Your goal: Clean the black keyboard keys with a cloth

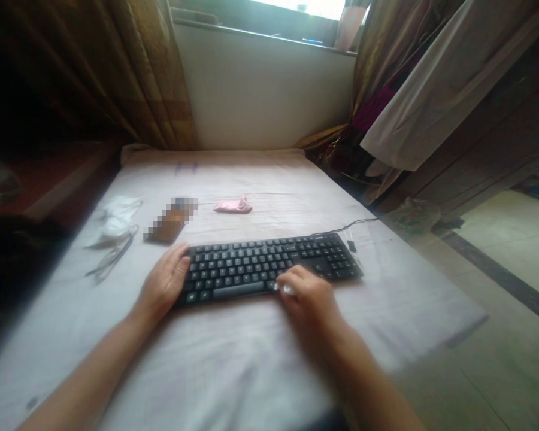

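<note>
A black computer keyboard (240, 263) lies on a pale sheet in the middle of the head view. Its left end is gripped by my left hand (165, 280), the thumb on the top near the edge keys and the fingers along the side. My right hand (312, 296) is at the keyboard's front edge, right of the space bar, with its fingers curled together. A small whitish thing (288, 289) shows between those fingers, too blurred to name. The hand covers some of the lower keys.
The sheet-covered surface (215, 365) holds a pink cloth item (233, 206), a partly pixelated brown object (166, 230), a crumpled white item (117, 216) and a thin pen-like item (117, 254). A dark cable (359, 222) runs off the right edge. Curtains (157, 90) hang behind.
</note>
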The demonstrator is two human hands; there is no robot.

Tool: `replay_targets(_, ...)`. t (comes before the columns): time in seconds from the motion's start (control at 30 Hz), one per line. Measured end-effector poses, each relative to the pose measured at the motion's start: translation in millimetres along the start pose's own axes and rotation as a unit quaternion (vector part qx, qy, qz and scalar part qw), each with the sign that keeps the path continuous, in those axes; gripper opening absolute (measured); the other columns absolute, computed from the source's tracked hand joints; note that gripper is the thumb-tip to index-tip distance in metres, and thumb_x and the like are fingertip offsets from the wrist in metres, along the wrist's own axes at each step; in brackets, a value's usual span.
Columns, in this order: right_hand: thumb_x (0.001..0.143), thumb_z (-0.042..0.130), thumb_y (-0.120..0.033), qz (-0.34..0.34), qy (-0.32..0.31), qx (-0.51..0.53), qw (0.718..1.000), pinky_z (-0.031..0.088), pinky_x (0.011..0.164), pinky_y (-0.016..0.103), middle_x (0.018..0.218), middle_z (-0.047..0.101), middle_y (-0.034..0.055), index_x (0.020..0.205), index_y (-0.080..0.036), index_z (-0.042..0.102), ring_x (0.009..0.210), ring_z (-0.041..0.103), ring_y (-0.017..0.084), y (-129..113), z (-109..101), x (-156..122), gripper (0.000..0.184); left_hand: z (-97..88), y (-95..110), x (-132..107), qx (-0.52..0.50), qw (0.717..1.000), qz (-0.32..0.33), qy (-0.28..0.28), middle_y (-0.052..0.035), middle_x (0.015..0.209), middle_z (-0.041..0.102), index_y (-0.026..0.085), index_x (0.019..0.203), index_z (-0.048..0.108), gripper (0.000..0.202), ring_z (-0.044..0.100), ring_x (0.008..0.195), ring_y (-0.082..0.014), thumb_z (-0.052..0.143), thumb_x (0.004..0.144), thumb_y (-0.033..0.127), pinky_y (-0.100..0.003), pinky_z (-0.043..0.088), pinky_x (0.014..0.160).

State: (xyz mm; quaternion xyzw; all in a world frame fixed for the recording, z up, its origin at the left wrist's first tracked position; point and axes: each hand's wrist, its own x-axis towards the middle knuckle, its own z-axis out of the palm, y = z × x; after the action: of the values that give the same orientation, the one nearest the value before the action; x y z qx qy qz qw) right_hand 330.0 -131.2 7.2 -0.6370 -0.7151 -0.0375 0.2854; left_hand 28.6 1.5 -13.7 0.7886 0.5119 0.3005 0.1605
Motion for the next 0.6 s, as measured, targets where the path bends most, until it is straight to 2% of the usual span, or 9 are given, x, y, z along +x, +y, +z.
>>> replay_targets(0.13, 0.084, 0.059, -0.014, -0.009, 0.02, 0.022, 1.0, 0.039, 0.063, 0.022, 0.083, 0.069, 0.0013, 0.083, -0.022, 0.07, 0.07, 0.061, 0.013, -18.4, 2.1, 7.0, 0.013, -2.3, 1.4, -1.9, -0.031, 0.999, -0.019, 0.013, -0.0147, 0.135, 0.061, 0.014, 0.126, 0.06, 0.07, 0.054, 0.13, -0.0278, 0.024, 0.094, 0.065, -0.047, 0.037, 0.116)
replay_targets(0.27, 0.078, 0.06, -0.009, -0.06, -0.009, 0.042, 0.997, 0.036, 0.06, 0.021, 0.081, 0.068, -0.0006, 0.079, -0.023, 0.068, 0.068, 0.059, 0.012, -50.6, 14.8, 18.0, 0.016, -4.9, 4.8, -6.7, -0.05, 0.998, -0.032, 0.018, -0.013, 0.128, 0.065, 0.015, 0.12, 0.064, 0.065, 0.057, 0.125, -0.0272, 0.026, 0.096, 0.062, -0.046, 0.04, 0.113)
replay_targets(0.33, 0.076, 0.061, -0.01, -0.072, -0.02, 0.036, 0.997, 0.034, 0.057, 0.022, 0.078, 0.068, -0.0011, 0.077, -0.023, 0.067, 0.065, 0.058, 0.012, -58.4, 19.0, 19.6, 0.015, -5.3, 5.9, -7.7, -0.054, 0.998, -0.034, 0.023, -0.0118, 0.125, 0.066, 0.017, 0.118, 0.065, 0.062, 0.058, 0.122, -0.0269, 0.027, 0.096, 0.061, -0.046, 0.042, 0.111)
replay_targets(0.47, 0.074, 0.06, -0.008, -0.055, -0.037, 0.03, 0.997, 0.035, 0.059, 0.023, 0.08, 0.068, -0.0003, 0.08, -0.023, 0.068, 0.068, 0.059, 0.013, -51.7, 15.3, 15.3, 0.017, -5.5, 7.2, -7.7, -0.06, 0.998, -0.026, 0.027, -0.0102, 0.123, 0.066, 0.017, 0.117, 0.065, 0.057, 0.059, 0.119, -0.0258, 0.03, 0.097, 0.057, -0.043, 0.044, 0.109)
replay_targets(0.6, 0.078, 0.057, -0.01, -0.026, -0.021, 0.035, 0.999, 0.037, 0.063, 0.023, 0.082, 0.068, 0.0005, 0.082, -0.022, 0.067, 0.071, 0.059, 0.014, -35.6, 7.8, 5.9, 0.017, -6.0, 9.1, -6.8, -0.049, 0.998, -0.027, 0.027, -0.0105, 0.123, 0.066, 0.017, 0.118, 0.065, 0.056, 0.059, 0.119, -0.0256, 0.03, 0.098, 0.055, -0.043, 0.044, 0.109)
